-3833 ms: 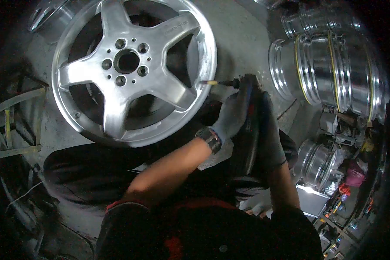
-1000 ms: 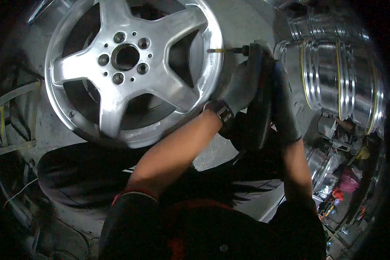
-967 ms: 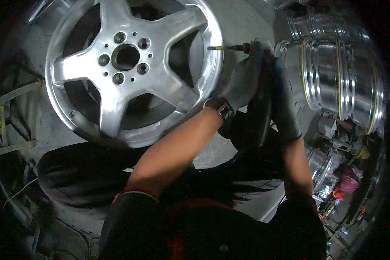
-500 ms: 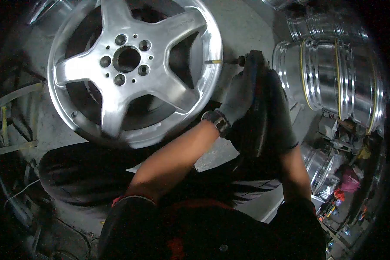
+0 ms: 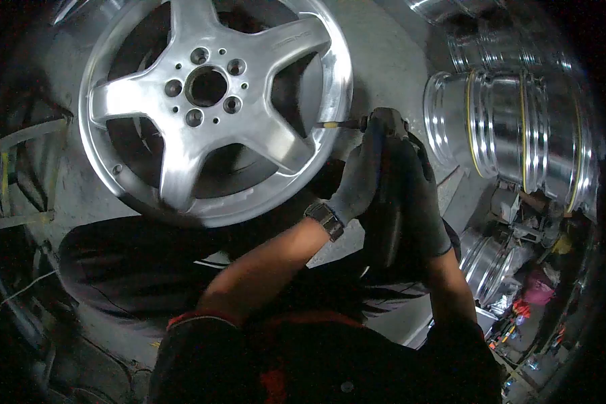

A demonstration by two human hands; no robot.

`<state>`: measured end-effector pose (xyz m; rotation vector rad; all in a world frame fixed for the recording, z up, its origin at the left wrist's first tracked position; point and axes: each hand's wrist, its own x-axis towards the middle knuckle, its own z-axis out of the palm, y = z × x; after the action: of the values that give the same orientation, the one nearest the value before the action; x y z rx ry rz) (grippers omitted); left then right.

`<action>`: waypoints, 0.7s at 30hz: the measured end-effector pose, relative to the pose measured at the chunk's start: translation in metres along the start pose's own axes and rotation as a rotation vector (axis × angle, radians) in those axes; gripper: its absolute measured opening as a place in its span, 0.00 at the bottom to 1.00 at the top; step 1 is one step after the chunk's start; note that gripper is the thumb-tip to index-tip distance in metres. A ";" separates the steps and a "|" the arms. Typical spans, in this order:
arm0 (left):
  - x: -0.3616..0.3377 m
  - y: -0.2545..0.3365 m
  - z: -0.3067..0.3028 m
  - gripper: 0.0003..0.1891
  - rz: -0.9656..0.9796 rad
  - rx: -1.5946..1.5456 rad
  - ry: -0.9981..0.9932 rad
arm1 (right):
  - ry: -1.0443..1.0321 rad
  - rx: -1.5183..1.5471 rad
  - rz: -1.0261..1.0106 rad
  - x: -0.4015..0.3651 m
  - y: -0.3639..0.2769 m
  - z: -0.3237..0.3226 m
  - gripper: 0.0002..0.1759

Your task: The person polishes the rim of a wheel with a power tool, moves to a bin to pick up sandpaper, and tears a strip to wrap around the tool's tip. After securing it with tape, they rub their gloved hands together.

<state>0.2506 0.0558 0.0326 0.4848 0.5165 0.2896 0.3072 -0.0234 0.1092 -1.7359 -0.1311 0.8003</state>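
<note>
A silver five-spoke wheel rim [image 5: 138, 97] lies face up at the upper left. My left hand [image 5: 361, 178], in a dark grey glove with a watch at the wrist, is closed round the left side of a dark power tool [image 5: 388, 121]. On the tool's other side my right hand [image 5: 421, 202], gloved too, is wrapped round its body. The thin bit [image 5: 333, 124] of the tool points left and its tip lies at the right edge of the rim. Most of the tool's body is dark and partly hidden by my hands.
Shiny wheel barrels [image 5: 505, 128] stand in a row at the right, with another barrel [image 5: 485, 262] lower down. Beside it lie a pink bag [image 5: 539, 286] and small clutter. A metal frame [image 5: 27, 138] stands at the left. My crossed legs [image 5: 128, 269] are below the rim.
Both hands and the tool have moved down and slightly left in view. The bit's tip sits lower along the rim's right edge. The rim appears shifted slightly right.
</note>
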 end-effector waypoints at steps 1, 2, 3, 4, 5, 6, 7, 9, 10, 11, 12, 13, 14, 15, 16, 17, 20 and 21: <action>0.005 -0.007 -0.002 0.22 0.001 -0.004 0.002 | -0.006 -0.055 -0.005 0.000 0.002 -0.001 0.25; 0.014 -0.020 -0.006 0.30 0.036 -0.045 -0.046 | -0.008 -0.058 -0.004 0.003 0.004 0.000 0.25; 0.021 -0.020 -0.007 0.39 0.072 -0.088 -0.095 | -0.043 0.048 -0.017 0.010 0.005 0.001 0.25; 0.030 -0.020 -0.008 0.39 0.074 -0.091 -0.093 | -0.079 0.154 -0.031 0.015 0.005 0.003 0.26; 0.038 -0.010 -0.006 0.37 0.094 -0.026 -0.097 | -0.080 0.150 -0.031 0.017 -0.002 0.009 0.26; 0.047 -0.006 -0.006 0.36 0.113 0.040 -0.100 | -0.059 0.149 -0.057 0.017 -0.013 0.019 0.26; 0.056 -0.002 -0.006 0.36 0.113 0.039 -0.100 | -0.038 0.149 -0.084 0.017 -0.019 0.025 0.27; 0.069 0.000 -0.003 0.32 0.146 -0.121 -0.163 | -0.040 0.118 -0.119 0.026 -0.012 0.018 0.28; 0.068 -0.002 -0.005 0.32 0.146 -0.122 -0.164 | -0.046 0.089 -0.155 0.029 -0.010 0.016 0.28; 0.060 0.003 -0.008 0.30 0.137 -0.118 -0.188 | -0.047 0.089 -0.155 0.027 -0.009 0.018 0.28; 0.052 0.004 -0.011 0.28 0.128 -0.116 -0.213 | -0.029 0.047 -0.148 0.020 -0.007 0.021 0.29; 0.043 0.003 -0.011 0.28 0.128 -0.116 -0.212 | -0.010 0.004 -0.140 0.015 -0.005 0.022 0.29; 0.034 0.000 -0.011 0.27 0.067 -0.237 -0.205 | -0.010 0.004 -0.138 0.012 0.000 0.020 0.29; 0.029 -0.001 -0.012 0.26 0.006 -0.357 -0.195 | -0.005 -0.014 -0.138 0.011 0.009 0.016 0.30; 0.029 -0.006 -0.017 0.26 0.006 -0.356 -0.189 | -0.002 -0.029 -0.137 0.011 0.015 0.014 0.30; 0.029 -0.012 -0.021 0.24 0.047 -0.221 -0.092 | -0.004 -0.027 -0.134 0.011 0.014 0.016 0.30; 0.041 -0.023 -0.020 0.22 0.076 -0.194 -0.041 | 0.006 -0.099 -0.147 0.006 0.002 0.022 0.31; 0.047 -0.017 -0.017 0.20 0.073 -0.303 -0.082 | 0.006 -0.020 -0.161 0.009 -0.002 0.027 0.31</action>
<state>0.2832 0.0655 -0.0077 0.2204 0.3673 0.4091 0.2993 0.0031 0.1039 -1.7219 -0.2724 0.6781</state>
